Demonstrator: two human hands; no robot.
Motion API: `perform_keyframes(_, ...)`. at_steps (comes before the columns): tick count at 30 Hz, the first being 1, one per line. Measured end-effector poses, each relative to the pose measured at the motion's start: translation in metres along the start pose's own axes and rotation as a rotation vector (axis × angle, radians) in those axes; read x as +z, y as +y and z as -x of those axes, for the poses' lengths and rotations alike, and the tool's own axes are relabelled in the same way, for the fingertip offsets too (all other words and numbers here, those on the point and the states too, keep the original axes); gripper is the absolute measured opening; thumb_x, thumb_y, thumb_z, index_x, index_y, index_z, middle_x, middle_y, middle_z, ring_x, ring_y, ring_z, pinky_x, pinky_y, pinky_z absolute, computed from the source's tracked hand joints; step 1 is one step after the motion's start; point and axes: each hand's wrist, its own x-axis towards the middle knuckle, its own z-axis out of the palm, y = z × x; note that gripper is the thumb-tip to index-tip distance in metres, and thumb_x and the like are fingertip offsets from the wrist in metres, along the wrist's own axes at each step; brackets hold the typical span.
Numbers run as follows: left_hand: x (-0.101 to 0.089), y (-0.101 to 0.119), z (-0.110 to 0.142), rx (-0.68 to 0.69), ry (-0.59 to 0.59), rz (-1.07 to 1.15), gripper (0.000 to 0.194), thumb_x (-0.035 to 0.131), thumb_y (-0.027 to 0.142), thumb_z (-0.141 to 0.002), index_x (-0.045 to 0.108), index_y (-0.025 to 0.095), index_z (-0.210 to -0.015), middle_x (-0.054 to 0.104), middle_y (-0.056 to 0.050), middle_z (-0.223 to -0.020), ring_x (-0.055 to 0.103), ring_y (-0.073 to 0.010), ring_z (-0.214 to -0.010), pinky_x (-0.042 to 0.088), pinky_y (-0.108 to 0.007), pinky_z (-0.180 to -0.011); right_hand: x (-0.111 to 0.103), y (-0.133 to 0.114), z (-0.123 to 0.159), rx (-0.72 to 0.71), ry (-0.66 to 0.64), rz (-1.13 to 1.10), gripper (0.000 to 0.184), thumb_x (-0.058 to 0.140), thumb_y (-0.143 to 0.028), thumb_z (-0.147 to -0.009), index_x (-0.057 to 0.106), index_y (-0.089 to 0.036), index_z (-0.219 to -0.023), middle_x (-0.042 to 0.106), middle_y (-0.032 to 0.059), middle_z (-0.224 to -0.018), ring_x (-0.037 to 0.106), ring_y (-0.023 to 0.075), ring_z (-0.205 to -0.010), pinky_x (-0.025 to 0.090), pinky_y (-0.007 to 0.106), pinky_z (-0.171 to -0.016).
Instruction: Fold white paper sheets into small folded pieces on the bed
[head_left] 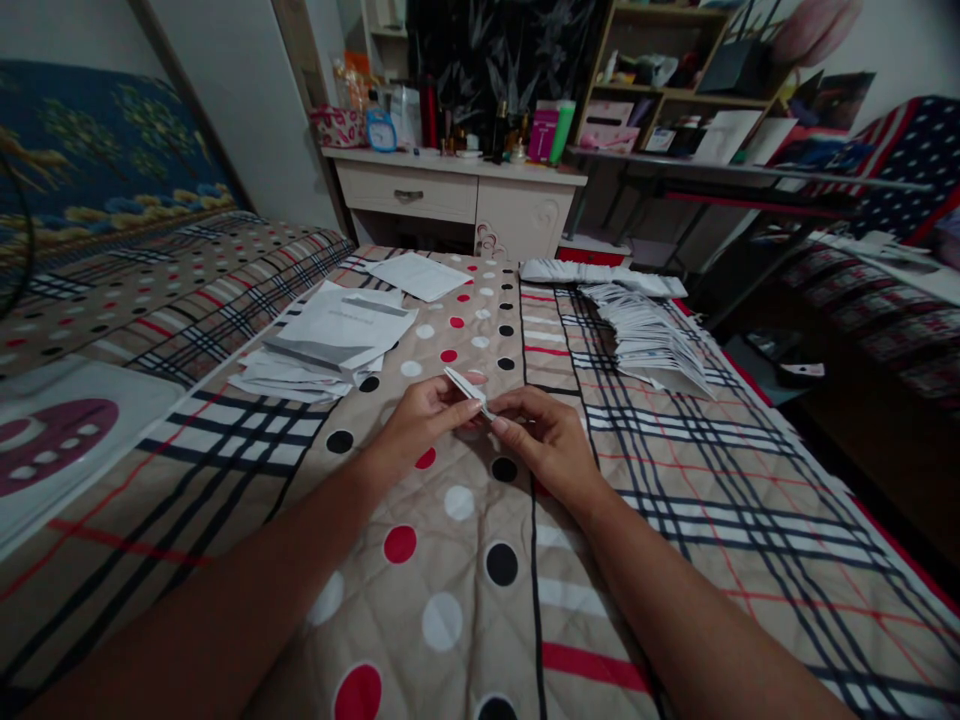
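My left hand (435, 412) and my right hand (546, 438) meet in the middle, just above the bed cover. Between them is a narrow folded white paper (466, 385), seen nearly edge-on. The left fingers and thumb pinch it from the left, and the right thumb and fingers close on its near end. To the left lies a loose pile of flat printed sheets (337, 325) with grey bands. One more white sheet (420, 275) rests beyond it. On the right, a row of folded papers (649, 340) leans in a fanned line, with a long white bundle (600, 275) behind.
The patterned bed cover (442, 620) lies under everything. A plastic bag with a pink print (60, 440) is at the left edge. Beyond the bed stand a white dresser (405, 195) with bottles and a blue clock (381, 130), and a shelved desk (675, 165).
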Motion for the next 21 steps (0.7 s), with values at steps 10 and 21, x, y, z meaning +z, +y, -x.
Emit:
perform_keyframes(10,0.0044,0.0013,0.0035,-0.011,-0.051,-0.079,0.053,0.08,0.036,-0.067,0.068,0.01,-0.112,0.074,-0.011,-0.097,0.07,-0.0212,-0.09,0.055,-0.03,-0.079,0.0041,0.0014,-0.0005,0.052,-0.014,0.038,0.03,0.074,-0.039,-0.079,0.07,-0.017,-0.098,0.07,0.0054,-0.085,0.064,0.0163,-0.072,0.052,0.029,-0.065)
perform_keyframes(21,0.0092,0.0061,0.0049,-0.022,-0.021,-0.133,0.057,0.077,0.032,-0.066,0.067,0.008,-0.116,0.075,-0.009,-0.09,0.068,-0.0166,-0.074,0.054,-0.027,-0.069,0.0033,-0.0016,0.0002,0.087,-0.059,0.053,0.026,0.068,-0.038,-0.083,0.071,-0.017,-0.098,0.073,0.0069,-0.084,0.067,0.0183,-0.073,0.054,0.031,-0.068)
